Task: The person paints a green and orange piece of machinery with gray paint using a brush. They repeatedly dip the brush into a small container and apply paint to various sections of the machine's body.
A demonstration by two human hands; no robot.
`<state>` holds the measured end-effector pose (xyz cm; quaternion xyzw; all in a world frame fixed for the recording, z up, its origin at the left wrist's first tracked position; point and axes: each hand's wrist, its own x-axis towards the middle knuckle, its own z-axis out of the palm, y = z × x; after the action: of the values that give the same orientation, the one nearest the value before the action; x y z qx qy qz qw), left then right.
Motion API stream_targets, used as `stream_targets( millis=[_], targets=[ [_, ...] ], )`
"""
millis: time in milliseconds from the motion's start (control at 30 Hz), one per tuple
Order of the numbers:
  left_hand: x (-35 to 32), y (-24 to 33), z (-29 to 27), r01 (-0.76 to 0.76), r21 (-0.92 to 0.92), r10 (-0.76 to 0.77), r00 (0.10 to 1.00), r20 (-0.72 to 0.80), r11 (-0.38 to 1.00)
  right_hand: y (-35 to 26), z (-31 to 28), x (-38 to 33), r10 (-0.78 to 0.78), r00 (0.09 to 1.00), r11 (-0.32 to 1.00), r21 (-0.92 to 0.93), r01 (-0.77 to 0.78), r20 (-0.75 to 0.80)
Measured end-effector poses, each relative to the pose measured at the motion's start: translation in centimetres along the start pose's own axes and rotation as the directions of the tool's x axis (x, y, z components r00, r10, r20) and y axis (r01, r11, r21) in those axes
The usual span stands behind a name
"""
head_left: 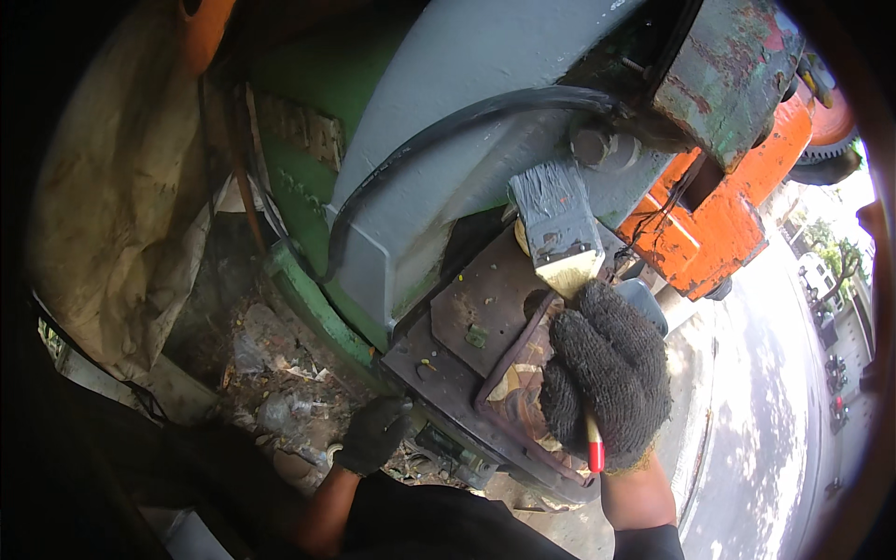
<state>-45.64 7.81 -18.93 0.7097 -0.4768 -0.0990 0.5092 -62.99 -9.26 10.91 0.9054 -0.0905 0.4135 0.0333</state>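
Note:
My right hand point(611, 378), in a dark knit glove, is closed around a paintbrush point(594, 434) with a pale handle and red tip. Its wide bristles, coated in grey paint, point up toward the grey-painted machine body point(411, 177); I cannot tell whether they touch it. Beneath that hand lies a brown tray-like piece point(523, 383) on a dark metal plate point(476, 308). Lower down, my left hand point(373, 437), also gloved, sits by the plate's near edge. Its fingers look curled, and whatever they may grip is hidden.
A black hose point(467, 117) curves across the grey body. Orange machinery point(714, 229) juts out at the right, beside a paved road point(765, 401). Litter and debris point(289, 401) lie below the green rim point(317, 303). A stained cloth sheet point(121, 205) hangs at the left.

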Motion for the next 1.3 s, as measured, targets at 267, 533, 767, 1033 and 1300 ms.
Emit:
stream_targets(
  millis=[267,533,767,1033,1300],
  targets=[
    [3.6,0.4,-1.8,-0.001,-0.058,0.004,0.999,0.054,0.998,0.1,-2.3,-3.1,0.114,0.973,0.993,0.034,-0.109,-0.200],
    [6.1,3.4,-3.7,-0.210,-0.075,0.209,0.978,-0.022,0.975,0.8,-3.1,-5.4,0.436,0.811,0.470,-0.670,-0.574,-0.389],
    [7.0,6.5,-3.8,-0.275,-0.093,0.273,0.962,-0.030,0.957,1.1,-4.5,-3.6,0.389,0.845,0.791,-0.337,-0.510,-0.366],
    [10.8,15.5,-8.5,-0.284,-0.046,0.283,0.959,-0.027,0.958,1.7,-4.0,-5.9,0.536,0.787,0.640,-0.462,-0.614,-0.304],
    [18.9,27.2,-11.8,-0.505,0.103,0.511,0.859,-0.035,0.857,2.8,-5.6,-9.3,0.541,0.743,0.614,-0.419,-0.669,-0.395]
  ],
)
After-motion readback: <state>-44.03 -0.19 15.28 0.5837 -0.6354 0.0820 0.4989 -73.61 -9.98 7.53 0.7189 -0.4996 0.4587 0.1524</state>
